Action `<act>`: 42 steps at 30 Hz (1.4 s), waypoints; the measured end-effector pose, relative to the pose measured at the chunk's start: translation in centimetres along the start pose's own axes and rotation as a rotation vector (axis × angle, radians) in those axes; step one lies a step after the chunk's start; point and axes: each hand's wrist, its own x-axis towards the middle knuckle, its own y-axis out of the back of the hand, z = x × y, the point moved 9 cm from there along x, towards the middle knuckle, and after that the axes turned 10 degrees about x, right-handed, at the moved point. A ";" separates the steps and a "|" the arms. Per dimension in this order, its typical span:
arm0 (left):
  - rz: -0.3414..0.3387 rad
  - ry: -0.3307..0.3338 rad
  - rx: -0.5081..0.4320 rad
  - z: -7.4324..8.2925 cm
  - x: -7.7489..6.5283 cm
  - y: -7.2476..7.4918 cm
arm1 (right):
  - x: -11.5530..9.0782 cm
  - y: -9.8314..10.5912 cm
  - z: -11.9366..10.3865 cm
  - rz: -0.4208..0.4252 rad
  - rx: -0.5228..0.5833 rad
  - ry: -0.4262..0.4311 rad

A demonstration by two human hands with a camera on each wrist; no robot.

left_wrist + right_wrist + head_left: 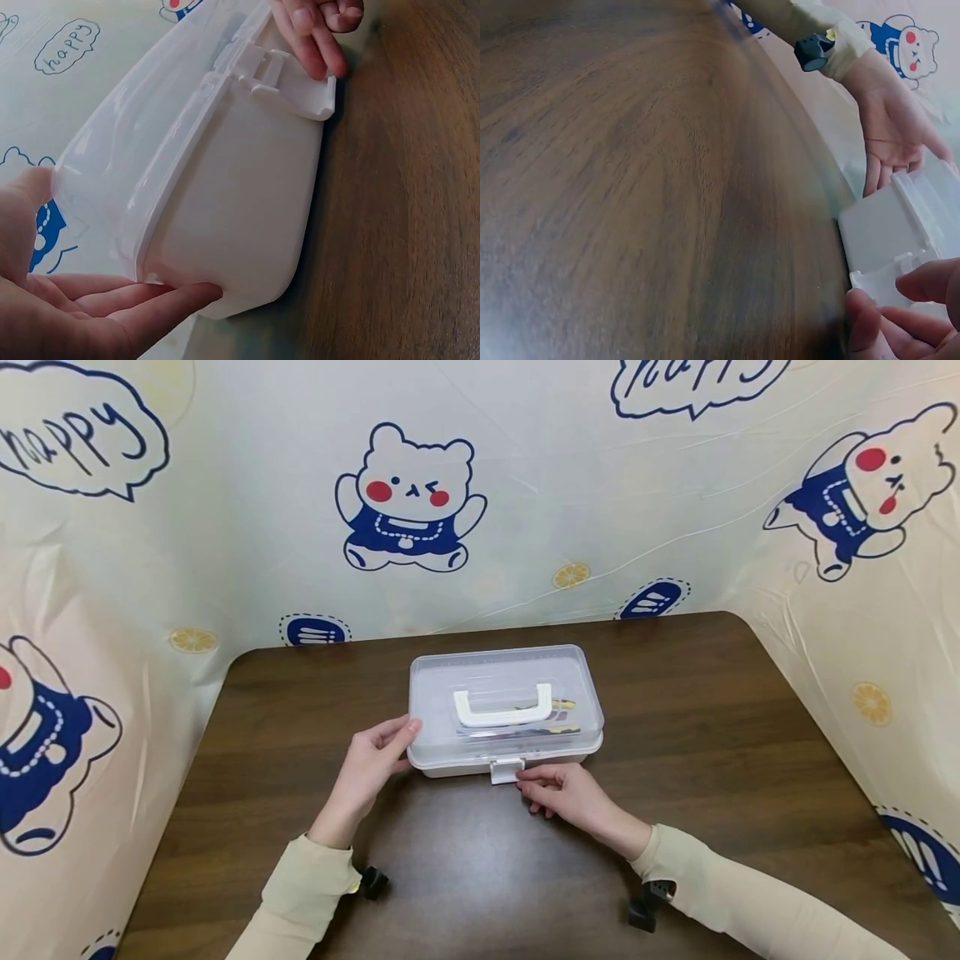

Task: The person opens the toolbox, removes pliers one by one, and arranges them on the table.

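A white plastic storage box (453, 770) with a clear lid (435, 681) and white carry handle (504, 718) sits on the table. Yellow and dark items show faintly through the lid. My left hand (369, 764) grips the box's left end, thumb on the lid's edge and fingers against the side below the rim. On the front, the white latch (307, 97) stands swung outward from the wall. My right hand (566, 795) pinches the latch's right edge between thumb and fingers, as the right wrist view also shows. The lid lies down on the base.
Dark brown wood covers the tabletop (465, 868), which has rounded back corners. Behind and beside it hangs a pale curtain (525, 510) printed with bears and lemon slices. Small black cameras (373, 883) sit at both sleeve cuffs.
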 end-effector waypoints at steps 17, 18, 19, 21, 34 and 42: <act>-0.067 -0.227 0.152 -0.1 -1.1 -0.3 | -2.2 6.2 0.1 0.023 -0.096 0.032; -0.072 -0.233 0.166 -0.1 -1.2 -0.4 | -2.3 6.7 0.1 0.032 -0.120 0.030; -0.080 -0.240 0.176 -0.2 -1.2 -0.4 | -2.5 7.2 0.2 0.045 -0.144 0.022; -0.084 -0.256 0.197 0.0 -1.3 -0.4 | -2.7 8.3 0.3 0.072 -0.196 0.005; -0.006 -0.418 0.477 0.9 -1.4 0.3 | -1.8 12.1 -1.5 0.142 -0.304 0.201; -0.019 -0.473 0.534 1.0 -1.5 0.3 | -1.0 11.9 -3.1 0.106 -0.525 0.411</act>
